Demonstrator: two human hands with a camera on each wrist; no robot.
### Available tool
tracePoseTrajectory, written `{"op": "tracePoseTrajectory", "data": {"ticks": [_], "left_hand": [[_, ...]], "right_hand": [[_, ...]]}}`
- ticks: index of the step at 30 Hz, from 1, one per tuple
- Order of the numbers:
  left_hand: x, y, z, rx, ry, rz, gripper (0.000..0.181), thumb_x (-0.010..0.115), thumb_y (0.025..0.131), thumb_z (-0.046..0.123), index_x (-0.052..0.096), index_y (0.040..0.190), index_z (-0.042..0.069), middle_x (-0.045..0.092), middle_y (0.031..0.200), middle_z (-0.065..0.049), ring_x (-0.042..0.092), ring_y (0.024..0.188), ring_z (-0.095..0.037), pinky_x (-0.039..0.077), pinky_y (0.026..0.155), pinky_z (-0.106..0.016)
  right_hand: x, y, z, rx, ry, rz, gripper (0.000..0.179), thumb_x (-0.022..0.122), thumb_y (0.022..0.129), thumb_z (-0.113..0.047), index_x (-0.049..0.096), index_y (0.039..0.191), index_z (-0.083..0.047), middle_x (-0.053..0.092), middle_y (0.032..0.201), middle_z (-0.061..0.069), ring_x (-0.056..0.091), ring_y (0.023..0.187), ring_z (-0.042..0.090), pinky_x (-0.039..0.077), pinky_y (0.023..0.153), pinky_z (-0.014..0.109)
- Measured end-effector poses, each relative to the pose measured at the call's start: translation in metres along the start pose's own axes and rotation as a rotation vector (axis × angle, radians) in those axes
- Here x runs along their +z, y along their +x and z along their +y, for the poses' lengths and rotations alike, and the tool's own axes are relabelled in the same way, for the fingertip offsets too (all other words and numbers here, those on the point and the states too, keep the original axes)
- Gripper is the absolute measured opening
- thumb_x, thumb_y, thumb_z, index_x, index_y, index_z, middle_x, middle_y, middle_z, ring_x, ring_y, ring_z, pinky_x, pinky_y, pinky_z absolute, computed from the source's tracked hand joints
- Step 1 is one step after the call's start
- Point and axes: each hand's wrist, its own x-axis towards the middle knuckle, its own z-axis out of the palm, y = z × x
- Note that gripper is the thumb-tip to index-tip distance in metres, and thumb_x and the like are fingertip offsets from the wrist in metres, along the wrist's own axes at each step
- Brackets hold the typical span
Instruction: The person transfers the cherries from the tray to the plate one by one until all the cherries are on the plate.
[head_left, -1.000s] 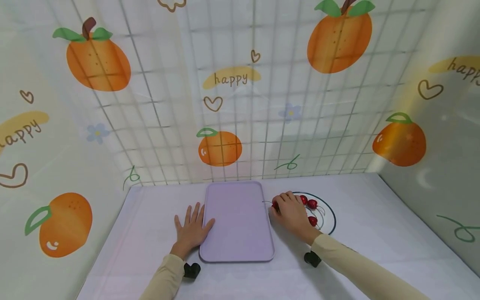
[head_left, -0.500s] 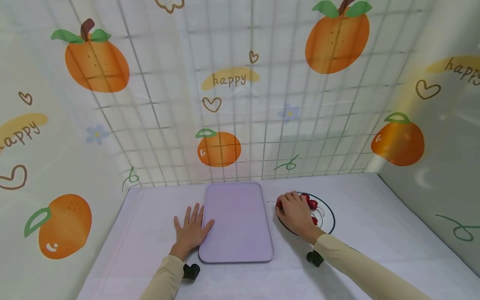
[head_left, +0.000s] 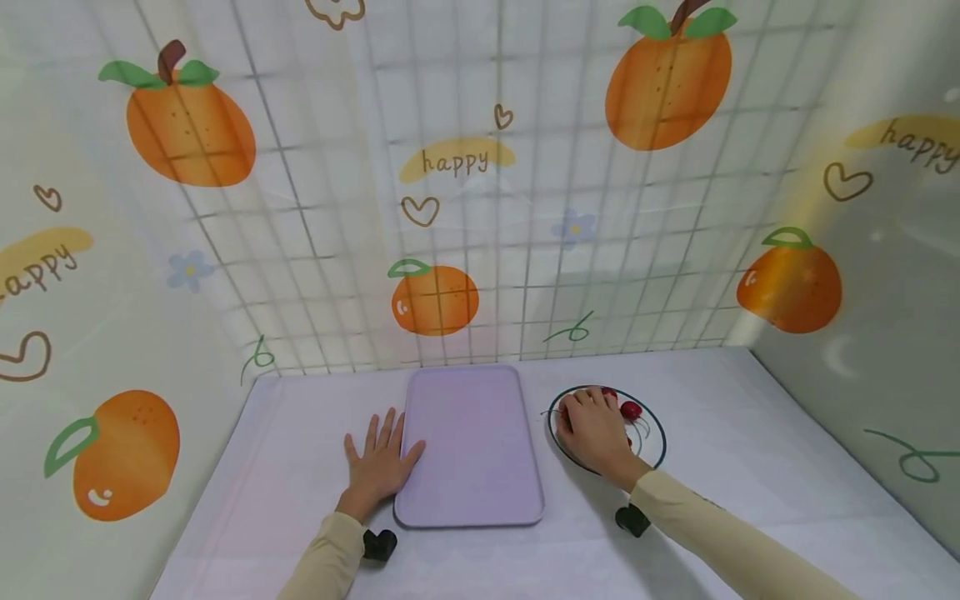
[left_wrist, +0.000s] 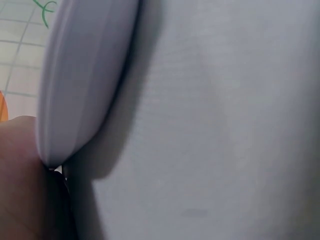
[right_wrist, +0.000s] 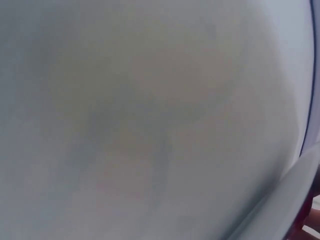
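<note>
My left hand [head_left: 378, 471] lies flat with spread fingers at the left edge of a lavender tray [head_left: 472, 446], thumb over its rim. The left wrist view shows the tray's side wall [left_wrist: 85, 85] beside part of that hand [left_wrist: 20, 170]. Over a white plate with a dark green rim [head_left: 663, 450], my right hand [head_left: 596, 429] curls its fingers round a cherry, mostly hidden; a thin stem [head_left: 549, 412] pokes out to the left. Another red cherry [head_left: 631, 410] lies right of the fingers, with more partly covered. Dark red [right_wrist: 301, 217] shows past the plate's edge [right_wrist: 280, 210] in the right wrist view.
A white cloth [head_left: 750, 500] covers the table. Behind it hangs a curtain [head_left: 510, 275] printed with oranges, over a wire grid. Black wrist cameras [head_left: 380, 546] sit by both cuffs, low over the cloth.
My right hand has moved right, from the plate's left edge to over the plate, and the stem has moved with it. The plate's left rim now shows. The left hand stays on the tray.
</note>
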Motion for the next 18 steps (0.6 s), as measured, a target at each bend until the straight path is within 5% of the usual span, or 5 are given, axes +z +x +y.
{"op": "tracePoseTrajectory", "data": {"ticks": [11, 18], "left_hand": [[0.007, 0.004, -0.007, 0.011, -0.011, 0.027, 0.079, 0.034, 0.102, 0.068, 0.021, 0.166, 0.022, 0.012, 0.176, 0.001, 0.005, 0.164, -0.032, -0.008, 0.123, -0.073], [0.004, 0.003, -0.006, 0.024, -0.051, 0.041, 0.078, 0.040, 0.102, 0.064, 0.026, 0.164, 0.018, 0.016, 0.175, -0.004, 0.007, 0.164, -0.035, -0.007, 0.122, -0.075]], "right_hand": [[-0.009, 0.002, 0.000, 0.012, 0.051, -0.004, 0.020, 0.064, 0.095, -0.020, 0.073, 0.105, -0.005, 0.074, 0.110, 0.015, 0.060, 0.112, 0.038, 0.046, 0.098, 0.059], [-0.026, 0.012, 0.007, 0.064, 0.095, -0.077, 0.028, 0.058, 0.100, -0.022, 0.070, 0.118, -0.005, 0.071, 0.122, 0.017, 0.058, 0.117, 0.040, 0.047, 0.098, 0.061]]}}
